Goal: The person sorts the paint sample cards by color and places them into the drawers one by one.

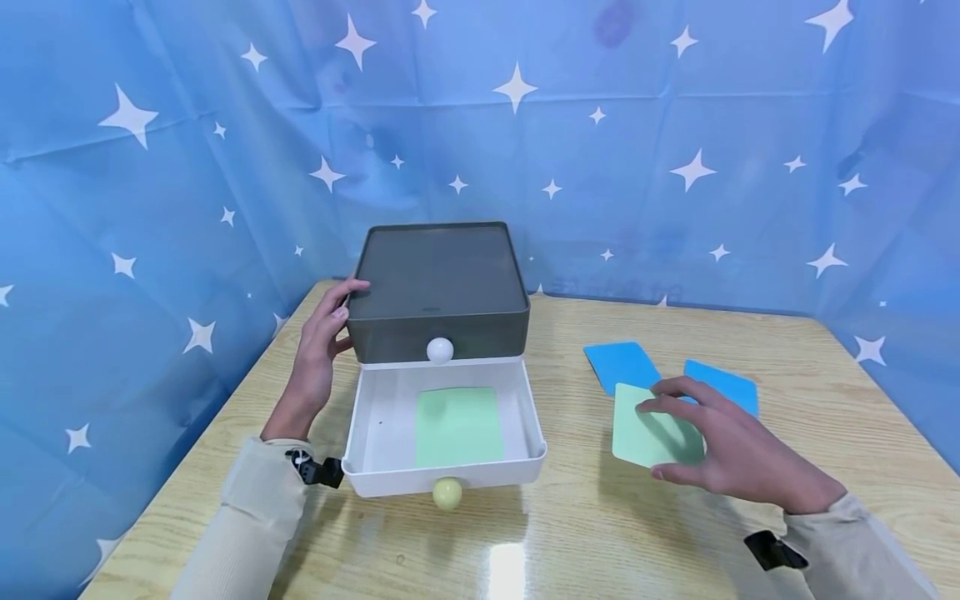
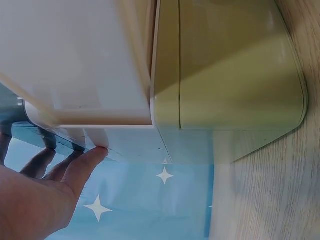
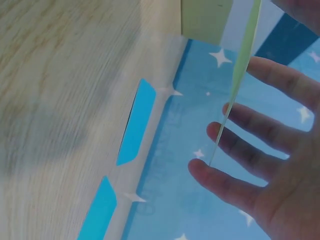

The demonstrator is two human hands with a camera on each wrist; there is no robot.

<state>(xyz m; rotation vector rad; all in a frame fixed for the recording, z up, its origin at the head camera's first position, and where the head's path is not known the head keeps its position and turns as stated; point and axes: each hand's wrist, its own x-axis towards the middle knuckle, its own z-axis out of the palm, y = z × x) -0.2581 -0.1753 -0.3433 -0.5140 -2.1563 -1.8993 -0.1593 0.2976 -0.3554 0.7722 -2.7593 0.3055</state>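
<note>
My left hand (image 1: 318, 354) rests against the left side of a dark grey drawer box (image 1: 442, 271), one fingertip over its top edge. Below the grey front, a white drawer (image 1: 528, 417) stands pulled out, with a pale green square sheet (image 1: 459, 427) lying flat inside. In the left wrist view, fingertips touch the side of the stacked box, near a white wall (image 2: 130, 140). To the right, my right hand (image 1: 738, 450) pinches another pale green square sheet (image 1: 648, 433) between thumb and fingers, raised over the table. That sheet (image 3: 242, 62) appears nearly edge-on in the right wrist view.
Two blue sheets (image 1: 621, 365) (image 1: 723, 387) lie on the wooden table (image 1: 570, 533) beyond my right hand. A white knob (image 1: 440, 350) sits on the grey front and a yellow-green knob (image 1: 447, 493) at the pulled-out drawer. Behind hangs a blue star-patterned cloth (image 1: 480, 142).
</note>
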